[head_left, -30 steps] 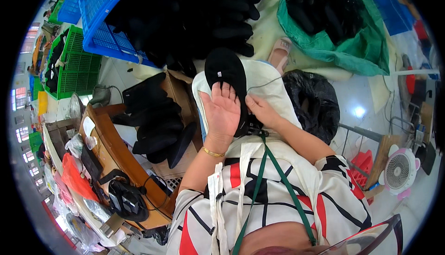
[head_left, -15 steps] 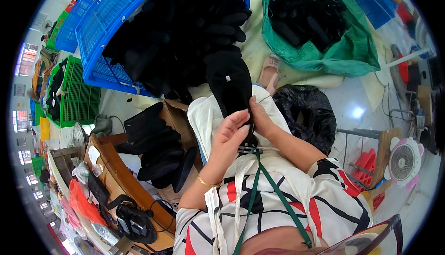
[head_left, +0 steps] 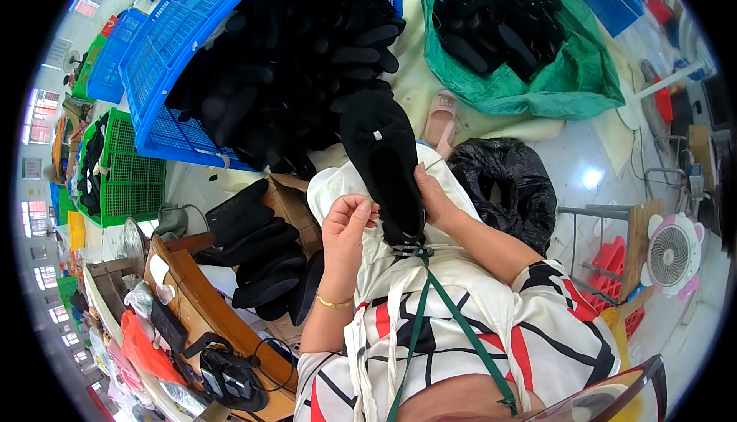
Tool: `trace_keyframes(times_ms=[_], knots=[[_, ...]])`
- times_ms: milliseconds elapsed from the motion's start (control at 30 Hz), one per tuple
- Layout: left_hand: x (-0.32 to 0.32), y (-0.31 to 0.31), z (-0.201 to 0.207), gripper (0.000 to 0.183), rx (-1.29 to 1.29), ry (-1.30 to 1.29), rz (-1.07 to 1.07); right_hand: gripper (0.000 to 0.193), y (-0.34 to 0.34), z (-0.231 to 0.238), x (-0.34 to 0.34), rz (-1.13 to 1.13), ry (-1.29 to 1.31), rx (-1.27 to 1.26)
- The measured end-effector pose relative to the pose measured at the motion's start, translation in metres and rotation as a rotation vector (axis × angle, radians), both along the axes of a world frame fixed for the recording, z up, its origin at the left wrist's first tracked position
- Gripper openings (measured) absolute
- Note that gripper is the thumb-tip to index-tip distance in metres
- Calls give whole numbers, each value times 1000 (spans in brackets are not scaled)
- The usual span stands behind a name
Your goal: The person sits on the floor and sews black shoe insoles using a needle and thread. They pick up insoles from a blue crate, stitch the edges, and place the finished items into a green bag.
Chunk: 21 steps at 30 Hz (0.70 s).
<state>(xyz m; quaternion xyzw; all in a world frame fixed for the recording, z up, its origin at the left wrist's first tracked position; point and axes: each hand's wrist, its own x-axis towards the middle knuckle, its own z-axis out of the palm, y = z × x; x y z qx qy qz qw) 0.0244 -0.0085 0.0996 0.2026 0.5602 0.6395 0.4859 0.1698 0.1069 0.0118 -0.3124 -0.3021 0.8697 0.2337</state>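
A black slip-on cloth shoe [head_left: 365, 124] lies lengthwise over my lap, its opening toward me and its toe pointing away. On the shoe's upper sits a small pale shiny ornament [head_left: 377, 136]. My right hand [head_left: 434, 198] grips the shoe's right side, thumb near the opening's edge. Off the shoe's left side, my left hand [head_left: 349, 219] is raised with its fingertips pinched together; whatever they hold is too small to make out. At the shoe's heel, a small metal tool [head_left: 413, 251] hangs on a green cord [head_left: 418, 311] over my white apron.
A blue crate [head_left: 165, 126] heaped with black shoes stands ahead on the left. The green sack [head_left: 591, 88] at far right holds more. Black shoes [head_left: 265, 265] are stacked beside a wooden table [head_left: 223, 311]. Nearby are a black plastic bag [head_left: 530, 192], pink slipper [head_left: 441, 119] and white fan [head_left: 669, 259].
My left hand has drawn back left from the shoe, its fingers closing into a pinch. My right hand still holds the shoe, and the shoe's opening shows more fully.
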Motion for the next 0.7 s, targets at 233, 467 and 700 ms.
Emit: trace_keyframes(times_ms=[233, 467, 700], knots=[[1, -6, -21, 8, -103, 31, 11, 59, 2, -3, 7, 24, -23, -94], [5, -12, -42, 11, -183, 4, -37, 60, 120, 41, 54, -294, 25, -53], [7, -13, -59, 15, -254, 104, -117, 36, 239, 12, 104, -579, -30, 135]])
